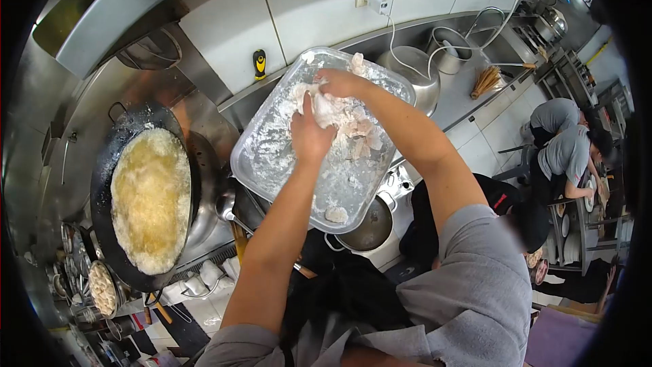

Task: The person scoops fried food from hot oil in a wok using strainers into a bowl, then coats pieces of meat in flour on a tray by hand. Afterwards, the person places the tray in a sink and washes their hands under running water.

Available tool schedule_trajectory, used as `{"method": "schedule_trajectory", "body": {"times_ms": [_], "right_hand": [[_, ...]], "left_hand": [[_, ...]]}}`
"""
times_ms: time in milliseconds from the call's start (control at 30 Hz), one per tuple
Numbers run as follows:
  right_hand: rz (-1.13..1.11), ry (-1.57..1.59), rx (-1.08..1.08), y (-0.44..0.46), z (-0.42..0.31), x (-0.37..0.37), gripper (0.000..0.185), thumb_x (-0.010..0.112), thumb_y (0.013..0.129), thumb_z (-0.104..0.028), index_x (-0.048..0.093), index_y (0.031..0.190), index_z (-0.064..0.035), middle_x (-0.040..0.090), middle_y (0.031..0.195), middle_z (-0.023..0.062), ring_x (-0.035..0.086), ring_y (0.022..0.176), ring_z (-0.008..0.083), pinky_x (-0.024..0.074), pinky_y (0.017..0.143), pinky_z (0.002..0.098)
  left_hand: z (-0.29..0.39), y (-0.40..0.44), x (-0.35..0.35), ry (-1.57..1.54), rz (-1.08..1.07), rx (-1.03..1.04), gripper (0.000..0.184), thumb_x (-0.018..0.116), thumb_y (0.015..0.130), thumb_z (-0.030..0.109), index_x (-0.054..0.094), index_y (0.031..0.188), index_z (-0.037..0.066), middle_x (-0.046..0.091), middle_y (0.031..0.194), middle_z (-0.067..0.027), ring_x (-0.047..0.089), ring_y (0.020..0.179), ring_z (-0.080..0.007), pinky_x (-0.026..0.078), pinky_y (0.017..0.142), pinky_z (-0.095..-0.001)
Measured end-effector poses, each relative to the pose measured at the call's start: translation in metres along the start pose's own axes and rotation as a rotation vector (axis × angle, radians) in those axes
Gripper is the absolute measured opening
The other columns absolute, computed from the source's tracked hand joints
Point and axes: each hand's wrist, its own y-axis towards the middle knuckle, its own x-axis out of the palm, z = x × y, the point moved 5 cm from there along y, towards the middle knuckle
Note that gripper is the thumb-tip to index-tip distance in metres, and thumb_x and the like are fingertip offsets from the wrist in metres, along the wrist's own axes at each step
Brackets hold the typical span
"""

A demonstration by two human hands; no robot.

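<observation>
A metal tray dusted with white flour lies in front of me, turned at an angle. Pale floured pieces are heaped in its middle, with a few loose ones near its corners. My left hand reaches in from below, fingers curled against the left side of the heap, thumb or finger raised. My right hand comes from the right, its fingers bent down over the top of the heap on a floured piece. Flour and the hands themselves hide the exact contact of the fingertips.
At the left a large wok holds bubbling yellow oil. A ladle rests beside it. A pot stands under the tray's lower right. Behind are a metal pot and a bundle of sticks. Other people work at far right.
</observation>
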Motion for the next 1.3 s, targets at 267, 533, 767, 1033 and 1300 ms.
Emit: {"method": "schedule_trajectory", "body": {"times_ms": [267,533,767,1033,1300], "right_hand": [[0.295,1.267,0.241,-0.061,0.022,-0.020,0.013,0.059,0.087,-0.009,0.063,0.098,-0.0057,0.062,0.086,0.0049,0.058,0.081,0.0161,0.0466,0.069,0.0294],[0.150,-0.045,0.485,-0.174,-0.064,-0.025,0.087,0.077,0.072,-0.021,0.031,0.146,-0.0156,0.051,0.121,0.0296,0.057,0.109,0.0438,0.0475,0.092,0.0465],[0.144,-0.036,0.526,-0.117,0.025,0.000,0.115,0.086,0.062,-0.024,0.014,0.151,-0.0139,0.041,0.137,0.0287,0.052,0.116,0.0423,0.0481,0.093,0.0476],[0.349,0.869,0.327,-0.051,-0.028,0.012,0.083,0.079,0.077,-0.022,0.033,0.144,-0.0054,0.054,0.129,0.0163,0.053,0.116,0.0270,0.0497,0.086,0.0361],[0.536,1.115,0.341,-0.056,-0.057,-0.047,0.070,0.080,0.074,-0.013,0.044,0.133,0.0001,0.061,0.111,0.0194,0.064,0.093,0.0234,0.0556,0.069,0.0320]], "left_hand": [[-0.023,0.081,-0.019,-0.384,-0.066,0.078,0.049,0.061,0.083,0.032,0.055,0.123,0.005,0.065,0.101,-0.0264,0.058,0.105,-0.0433,0.046,0.091,-0.0457],[-0.043,0.122,-0.005,-0.090,-0.343,0.152,0.079,0.063,0.080,0.056,0.042,0.139,0.007,0.046,0.132,-0.0310,0.046,0.122,-0.0453,0.038,0.103,-0.0466],[-0.015,0.128,-0.001,-0.058,-0.805,0.262,0.112,0.086,0.060,0.043,0.024,0.150,0.018,0.039,0.140,-0.0279,0.048,0.123,-0.0375,0.043,0.101,-0.0436],[-0.005,0.092,0.027,-0.738,-0.794,0.282,0.105,0.085,0.063,0.009,0.024,0.148,0.005,0.048,0.133,-0.0178,0.053,0.115,-0.0233,0.049,0.090,-0.0322],[0.033,0.099,-0.013,-1.014,-0.499,0.337,0.091,0.083,0.064,0.007,0.036,0.141,0.001,0.052,0.130,-0.0154,0.052,0.118,-0.0230,0.046,0.096,-0.0331]]}}
